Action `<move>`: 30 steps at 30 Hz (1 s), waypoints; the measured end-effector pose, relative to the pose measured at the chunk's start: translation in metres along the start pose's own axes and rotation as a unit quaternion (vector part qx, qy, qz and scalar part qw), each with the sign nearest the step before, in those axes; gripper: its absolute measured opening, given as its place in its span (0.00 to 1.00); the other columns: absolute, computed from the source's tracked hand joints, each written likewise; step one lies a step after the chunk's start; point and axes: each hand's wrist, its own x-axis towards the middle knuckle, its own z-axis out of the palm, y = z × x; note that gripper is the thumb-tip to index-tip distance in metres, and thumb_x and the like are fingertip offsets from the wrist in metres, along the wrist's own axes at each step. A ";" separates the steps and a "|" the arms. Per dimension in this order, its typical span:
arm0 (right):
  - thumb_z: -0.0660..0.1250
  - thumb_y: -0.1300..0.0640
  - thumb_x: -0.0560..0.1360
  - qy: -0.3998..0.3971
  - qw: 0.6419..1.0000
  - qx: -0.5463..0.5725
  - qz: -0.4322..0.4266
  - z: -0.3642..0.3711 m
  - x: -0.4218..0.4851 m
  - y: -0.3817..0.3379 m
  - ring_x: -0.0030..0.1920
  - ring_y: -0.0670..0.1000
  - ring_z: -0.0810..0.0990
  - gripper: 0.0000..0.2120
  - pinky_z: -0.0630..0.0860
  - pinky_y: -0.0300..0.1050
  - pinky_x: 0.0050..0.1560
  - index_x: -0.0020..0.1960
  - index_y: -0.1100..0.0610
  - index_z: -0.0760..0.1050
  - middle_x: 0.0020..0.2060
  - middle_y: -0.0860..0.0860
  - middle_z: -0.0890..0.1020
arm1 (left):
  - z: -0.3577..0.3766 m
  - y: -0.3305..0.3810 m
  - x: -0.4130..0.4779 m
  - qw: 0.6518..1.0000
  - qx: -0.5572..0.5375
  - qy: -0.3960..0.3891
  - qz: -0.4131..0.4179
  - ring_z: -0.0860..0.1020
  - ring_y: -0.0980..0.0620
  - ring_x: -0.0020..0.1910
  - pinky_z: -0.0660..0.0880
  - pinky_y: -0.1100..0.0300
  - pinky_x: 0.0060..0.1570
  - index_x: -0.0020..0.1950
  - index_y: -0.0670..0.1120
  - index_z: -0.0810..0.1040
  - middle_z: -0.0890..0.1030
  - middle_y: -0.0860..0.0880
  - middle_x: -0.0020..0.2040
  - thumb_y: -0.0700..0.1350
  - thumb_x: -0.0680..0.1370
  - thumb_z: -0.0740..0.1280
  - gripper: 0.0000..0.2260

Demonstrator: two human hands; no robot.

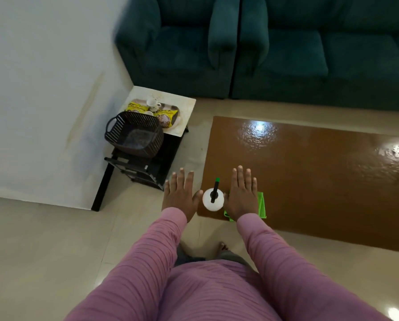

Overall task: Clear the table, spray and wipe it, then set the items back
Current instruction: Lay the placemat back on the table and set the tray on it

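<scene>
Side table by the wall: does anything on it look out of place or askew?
Yes. The dark basket seems to hang past the front edge of the side table, crowding the tray of cups and yellow packets. A yellowish streak also stains the wall beside it.

Glossy brown table (321,181), green cloth (261,205), white spray bottle (213,201), teal sofa (286,54), ribbed pink sleeves (275,256)

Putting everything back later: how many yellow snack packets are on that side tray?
2: a left packet and a right packet on the tray; the basket may hide more.
</scene>
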 end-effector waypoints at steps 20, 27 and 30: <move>0.57 0.53 0.78 0.030 0.999 0.010 0.014 0.019 0.042 -0.215 0.77 0.59 0.38 0.36 0.38 0.55 0.74 0.78 0.59 0.42 0.78 0.56 0.44 | -0.053 -0.216 0.043 1.000 -0.019 -0.017 0.005 0.41 0.43 0.79 0.43 0.45 0.76 0.79 0.52 0.42 0.41 0.46 0.80 0.60 0.82 0.48 0.29; 0.56 0.51 0.79 0.018 0.999 -0.006 0.033 0.022 0.062 -0.256 0.77 0.58 0.38 0.35 0.38 0.55 0.75 0.78 0.58 0.40 0.78 0.55 0.43 | -0.068 -0.263 0.066 0.999 -0.016 -0.032 0.019 0.40 0.42 0.78 0.41 0.45 0.76 0.79 0.52 0.41 0.40 0.46 0.80 0.60 0.82 0.46 0.29; 0.55 0.51 0.79 0.016 0.999 -0.011 0.042 0.023 0.076 -0.263 0.77 0.58 0.38 0.35 0.39 0.55 0.75 0.78 0.57 0.40 0.78 0.55 0.43 | -0.072 -0.272 0.081 0.999 -0.022 -0.039 0.023 0.40 0.42 0.78 0.40 0.45 0.76 0.79 0.52 0.42 0.40 0.46 0.80 0.61 0.82 0.46 0.29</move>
